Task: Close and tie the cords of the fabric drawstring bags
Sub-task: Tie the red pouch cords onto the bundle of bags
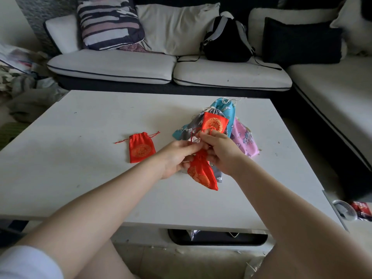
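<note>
A small red drawstring bag with a gold emblem hangs between my hands above the white table, its mouth gathered tight. My left hand pinches one red cord at the bag's neck. My right hand holds the other red cord, which loops up over its fingers. Another red bag lies flat to the left, mouth cinched, cords spread to each side. Behind my hands is a pile of bags: a red one on top, a grey one, a blue one and a pink unicorn one.
A white sofa with cushions and a black backpack runs behind the table. A can and red packet lie on a ledge at the right. Clothes are heaped on the floor at far left. A slot opens under the table's front edge.
</note>
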